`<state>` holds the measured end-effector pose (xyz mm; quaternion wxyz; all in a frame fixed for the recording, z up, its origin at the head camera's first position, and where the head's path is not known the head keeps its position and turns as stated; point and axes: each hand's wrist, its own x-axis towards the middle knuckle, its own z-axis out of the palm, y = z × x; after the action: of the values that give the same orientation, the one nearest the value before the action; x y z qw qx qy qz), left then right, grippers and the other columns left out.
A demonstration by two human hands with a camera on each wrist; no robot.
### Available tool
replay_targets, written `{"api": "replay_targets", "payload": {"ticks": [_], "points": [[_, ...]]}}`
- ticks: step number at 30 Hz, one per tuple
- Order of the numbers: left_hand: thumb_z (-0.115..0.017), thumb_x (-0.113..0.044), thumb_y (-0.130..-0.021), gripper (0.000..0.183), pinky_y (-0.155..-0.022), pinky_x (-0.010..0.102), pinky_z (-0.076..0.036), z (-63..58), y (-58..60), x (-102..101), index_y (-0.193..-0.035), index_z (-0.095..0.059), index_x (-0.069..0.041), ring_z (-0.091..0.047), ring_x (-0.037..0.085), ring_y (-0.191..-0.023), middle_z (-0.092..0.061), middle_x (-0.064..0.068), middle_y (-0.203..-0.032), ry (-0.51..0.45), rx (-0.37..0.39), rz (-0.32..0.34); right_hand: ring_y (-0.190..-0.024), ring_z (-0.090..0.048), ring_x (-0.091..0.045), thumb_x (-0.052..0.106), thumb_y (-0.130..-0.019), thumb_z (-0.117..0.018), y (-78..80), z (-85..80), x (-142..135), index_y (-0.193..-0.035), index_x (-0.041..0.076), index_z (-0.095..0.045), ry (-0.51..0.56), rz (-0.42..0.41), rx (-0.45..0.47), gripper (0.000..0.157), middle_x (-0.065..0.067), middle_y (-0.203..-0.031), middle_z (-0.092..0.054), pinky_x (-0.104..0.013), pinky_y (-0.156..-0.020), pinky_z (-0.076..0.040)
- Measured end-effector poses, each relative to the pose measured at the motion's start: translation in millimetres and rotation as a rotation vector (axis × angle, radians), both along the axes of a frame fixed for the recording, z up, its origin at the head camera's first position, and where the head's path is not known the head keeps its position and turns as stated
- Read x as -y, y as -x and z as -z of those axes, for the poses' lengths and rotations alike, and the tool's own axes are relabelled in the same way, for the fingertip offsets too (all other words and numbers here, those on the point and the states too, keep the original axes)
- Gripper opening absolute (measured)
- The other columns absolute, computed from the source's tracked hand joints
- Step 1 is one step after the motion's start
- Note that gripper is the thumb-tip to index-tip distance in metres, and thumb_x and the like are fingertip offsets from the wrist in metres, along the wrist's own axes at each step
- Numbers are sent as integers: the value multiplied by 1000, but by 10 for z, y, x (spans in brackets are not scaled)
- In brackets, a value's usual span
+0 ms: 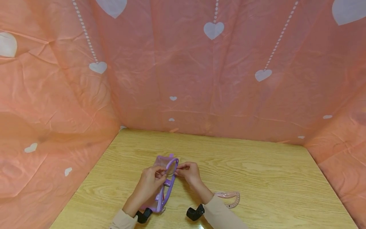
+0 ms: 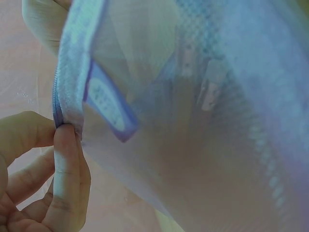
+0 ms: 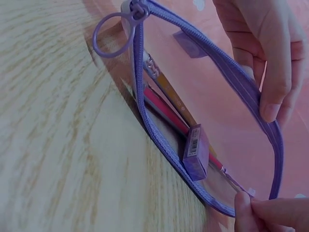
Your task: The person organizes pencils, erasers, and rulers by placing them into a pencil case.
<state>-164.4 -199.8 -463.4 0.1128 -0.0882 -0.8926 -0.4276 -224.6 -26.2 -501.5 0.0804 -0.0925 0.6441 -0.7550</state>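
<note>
A purple see-through zip pencil case (image 1: pixel 152 203) lies on the table, its zipper (image 3: pixel 169 150) undone and its mouth spread wide. My left hand (image 1: pixel 150 179) pinches one zipper edge between thumb and fingers, which the left wrist view shows close up. Opposite it, my right hand (image 1: pixel 189 172) pinches the edge near the far end of the mouth. Inside lie a brown pencil (image 3: pixel 169 92), a pink pen-like stick (image 3: pixel 164 110) and a small purple box (image 3: pixel 195 152) with a barcode. A purple ring pull (image 3: pixel 113 35) hangs at the zipper's near end.
A clear pinkish protractor (image 1: pixel 233 200) lies on the wood-grain table (image 1: pixel 271 171), partly behind my right sleeve (image 1: pixel 221 213). Pink curtains (image 1: pixel 200 70) with white hearts rise behind the table and along both sides.
</note>
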Motion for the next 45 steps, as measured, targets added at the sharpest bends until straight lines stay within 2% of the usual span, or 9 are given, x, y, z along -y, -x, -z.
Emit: {"api": "replay_targets", "payload": {"ticks": [9,15,19,25,31,39,45], "points": [[-72,8,-82,18,-64,20,-55,-10,-2,0,-100,-72,4,-66,13,-72,-67,1,-82,-6,7,0,-78,-71,-35,-20,-81,-64,1,4,11,-95,-26,-62,-23,3,4,15,-34,-85,-67,-37,-73,-61],[-72,8,-82,17,-64,21,-56,-8,-5,5,-98,-72,4,-65,13,-72,-66,0,-81,-22,8,-6,-78,-70,-43,-21,-80,-63,-6,15,38,-91,-25,-63,-72,0,-32,12,-34,-83,-67,-36,-70,-61],[-72,8,-82,17,-64,20,-56,2,-7,13,-98,-72,4,-65,12,-71,-66,0,-81,-20,8,-6,-80,-67,-51,-23,-80,-62,-67,-77,53,-89,-26,-62,-118,-4,-75,10,-37,-82,-65,-41,-70,-61],[-71,8,-82,18,-62,19,-56,12,-8,21,-99,-72,5,-66,12,-71,-67,1,-81,-21,17,-1,-80,-64,-57,-23,-80,-62,-216,-324,42,-87,-28,-60,-156,-35,-135,9,-41,-82,-63,-47,-70,-60],[-70,8,-81,18,-61,19,-55,10,-8,29,-99,-72,5,-65,12,-70,-67,1,-81,-11,14,-2,-79,-63,-58,-23,-79,-63,-241,-368,21,-87,-27,-61,-190,-63,-158,9,-41,-83,-62,-51,-71,-59],[-71,10,-81,19,-61,18,-55,-3,-10,31,-99,-72,5,-66,12,-70,-67,2,-81,-7,13,-11,-80,-61,-62,-23,-79,-61,-205,-347,25,-87,-28,-60,-172,-94,-147,10,-43,-82,-61,-58,-72,-57],[-71,10,-81,18,-61,18,-55,2,-5,36,-99,-72,5,-66,13,-70,-68,2,-81,-15,10,-10,-71,-70,-40,-15,-78,-68,-49,-51,34,-87,-18,-68,-230,-39,-153,9,-27,-78,-69,-39,-64,-60]]}}
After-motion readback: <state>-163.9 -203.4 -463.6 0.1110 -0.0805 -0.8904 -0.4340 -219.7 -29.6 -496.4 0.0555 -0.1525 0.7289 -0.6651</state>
